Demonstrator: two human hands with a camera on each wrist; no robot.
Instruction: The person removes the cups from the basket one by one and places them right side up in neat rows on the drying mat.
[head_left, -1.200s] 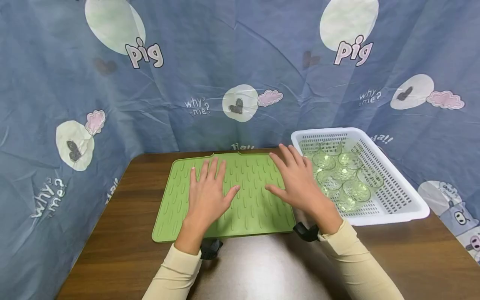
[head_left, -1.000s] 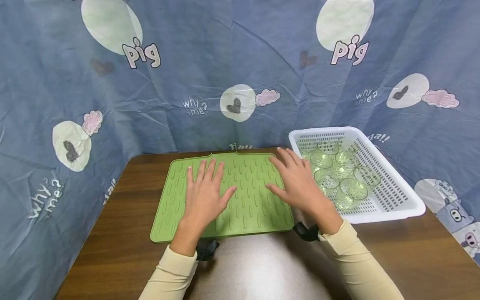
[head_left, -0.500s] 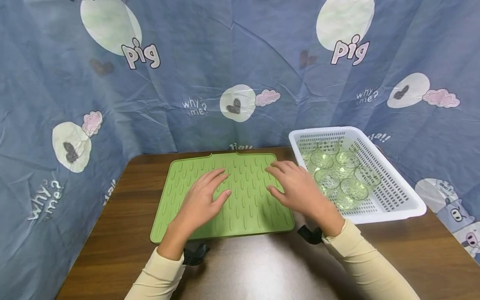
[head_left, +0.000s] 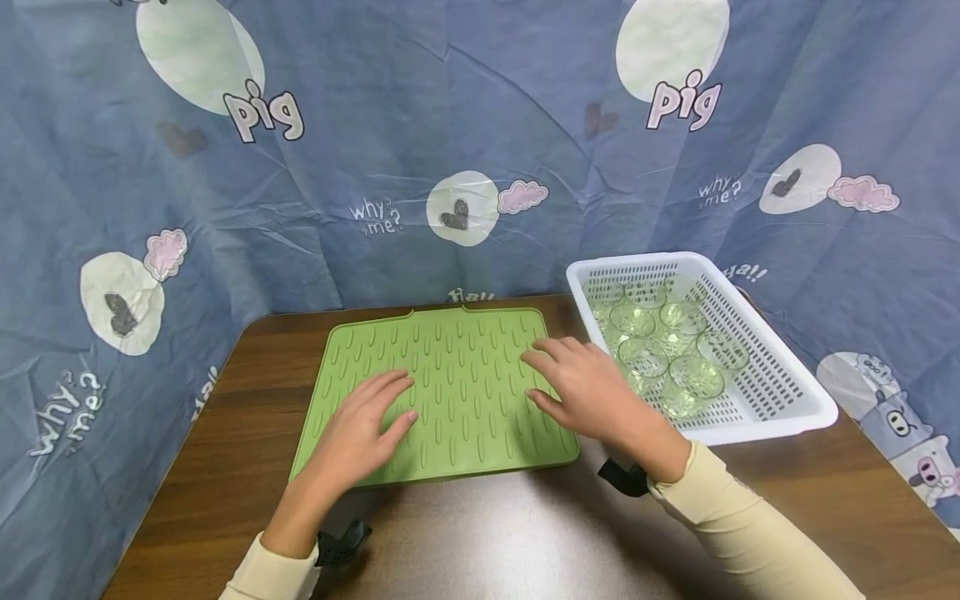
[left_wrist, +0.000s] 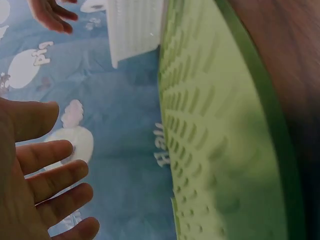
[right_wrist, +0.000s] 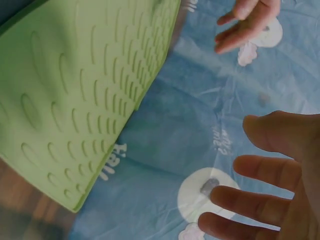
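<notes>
A green ribbed drying mat point(head_left: 457, 392) lies flat on the table, with small raised bars all over it. My left hand point(head_left: 360, 437) hovers above its left part, fingers loosely bent and holding nothing. Over the mat's right edge hangs my right hand point(head_left: 588, 390), likewise holding nothing, its thumb apart from the fingers. Both wrist views show a gap between the hands and the green mat point(left_wrist: 220, 130). Right of the right hand stands a white perforated basket point(head_left: 795, 400) with several clear greenish glasses point(head_left: 693, 379) standing inside, grouped toward its left side.
The brown wooden table point(head_left: 202, 467) has its back edge against a blue printed curtain point(head_left: 405, 125), which also hangs at the left and right. Wood shows left of the mat and in front of it.
My left hand has drawn back toward me and to the left, its fingers going from straight to loosely bent. The right hand's fingers have bent and dropped a little. The view has turned slightly right.
</notes>
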